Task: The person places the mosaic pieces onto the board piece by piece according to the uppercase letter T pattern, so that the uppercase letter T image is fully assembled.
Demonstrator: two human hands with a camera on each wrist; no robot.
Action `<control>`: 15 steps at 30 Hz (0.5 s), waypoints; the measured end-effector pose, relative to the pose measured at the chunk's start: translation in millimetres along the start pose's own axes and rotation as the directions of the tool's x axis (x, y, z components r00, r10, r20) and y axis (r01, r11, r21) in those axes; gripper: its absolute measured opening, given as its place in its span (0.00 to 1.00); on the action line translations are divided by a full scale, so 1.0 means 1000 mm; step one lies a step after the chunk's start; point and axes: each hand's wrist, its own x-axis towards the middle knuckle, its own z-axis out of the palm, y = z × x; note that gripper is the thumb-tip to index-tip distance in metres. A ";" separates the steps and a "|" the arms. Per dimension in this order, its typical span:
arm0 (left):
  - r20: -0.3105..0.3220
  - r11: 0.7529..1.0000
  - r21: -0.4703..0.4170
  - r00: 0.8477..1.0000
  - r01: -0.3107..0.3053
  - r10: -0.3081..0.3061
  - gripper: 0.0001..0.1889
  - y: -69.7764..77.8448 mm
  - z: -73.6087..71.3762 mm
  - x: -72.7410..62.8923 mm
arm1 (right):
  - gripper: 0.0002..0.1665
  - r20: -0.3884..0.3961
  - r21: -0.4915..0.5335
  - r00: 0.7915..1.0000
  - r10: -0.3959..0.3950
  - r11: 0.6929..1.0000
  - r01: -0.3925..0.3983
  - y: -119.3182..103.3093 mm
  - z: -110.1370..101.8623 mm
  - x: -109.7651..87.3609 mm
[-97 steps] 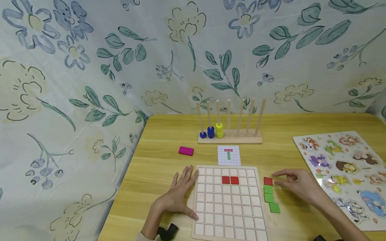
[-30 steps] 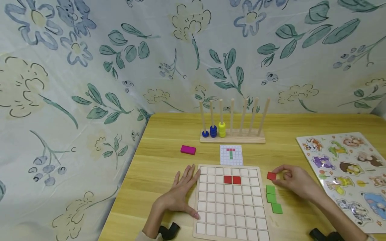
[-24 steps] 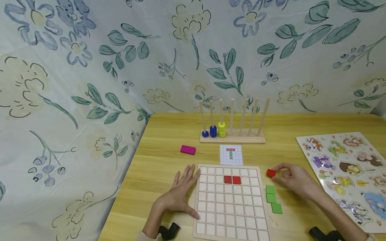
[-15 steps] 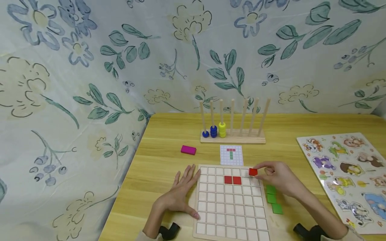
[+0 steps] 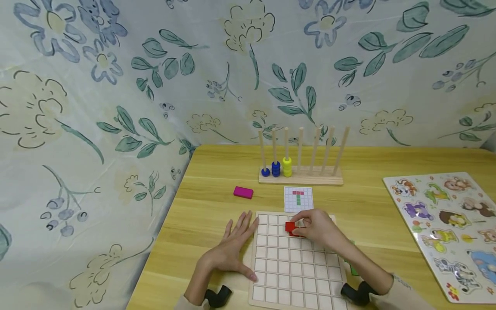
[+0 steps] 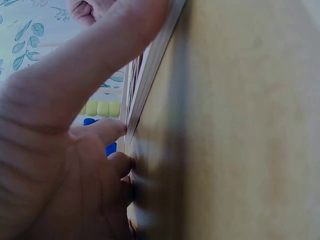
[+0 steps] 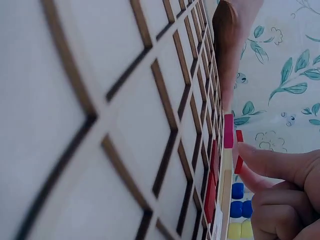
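Between its thumb and index finger, my right hand (image 5: pixel 319 228) pinches a red square tile (image 5: pixel 289 226) over the upper rows of the wooden grid board (image 5: pixel 284 255). The right wrist view shows this held tile (image 7: pixel 239 151) raised off the board, with two red tiles (image 7: pixel 210 197) lying in cells below it. From the head, the hand mostly covers those two. Fingers spread, my left hand (image 5: pixel 226 256) lies along the board's left side, fingertips and thumb at its edge. Green tiles (image 5: pixel 354 270) right of the board are largely hidden by my right forearm.
A card with a red and green T pattern (image 5: pixel 298 193) lies just behind the board. Further back stands a peg rack (image 5: pixel 302 178) with blue and yellow beads. A magenta block (image 5: pixel 243 192) is at the left, an animal puzzle board (image 5: pixel 430 215) at the right.
My right hand picked the red tile up from the top of the row beside the board and carried it left over the grid. The left hand stays in place.
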 end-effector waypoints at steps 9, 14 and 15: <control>0.005 1.000 0.005 1.000 0.001 -0.001 0.77 0.000 -0.001 0.000 | 0.12 -0.006 0.006 0.996 0.085 0.996 -0.085 -0.011 0.020 0.007; 0.003 1.000 0.007 1.000 0.002 -0.002 0.77 -0.001 0.000 0.000 | 0.13 -0.025 -0.026 0.997 0.079 0.996 -0.080 -0.010 0.022 0.007; 0.002 1.000 0.006 1.000 0.002 -0.002 0.77 -0.001 0.000 0.000 | 0.13 -0.027 -0.028 0.997 0.079 0.996 -0.080 -0.010 0.022 0.007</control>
